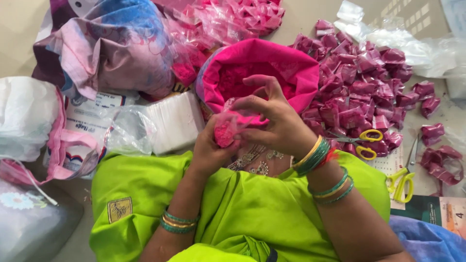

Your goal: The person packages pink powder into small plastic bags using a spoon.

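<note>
Nearest the camera lies the lap, covered in bright green cloth (233, 213), with both forearms rising from it, green and gold bangles (179, 224) on each wrist.

Just above the lap the two hands meet around one thing: a small clear plastic pouch of pink powder (225, 132). The left hand (209, 150) is closed round the pouch from below and from the left, its fingers wrapped about the filled lower part, so the pouch stands roughly upright with its long axis running up and away from the body. The right hand (272, 123) comes in from the right and sits over the top; thumb and forefinger are pinched at the pouch's upper, open end while the other fingers fan out loosely above. So the pouch's mouth lies to the upper right of the left grip, directly under the right fingertips, and the right hand is the nearer one to that mouth. Whether the mouth is already folded I cannot tell.

Directly behind the hands, touching distance away, stands an open bag of pink powder (262, 73) with its rim rolled down. To its right a heap of finished magenta packets (361, 82) spreads over the floor, with yellow-handled scissors (364, 143) at its near edge. To the left sits a stack of clear empty pouches (172, 121).
</note>
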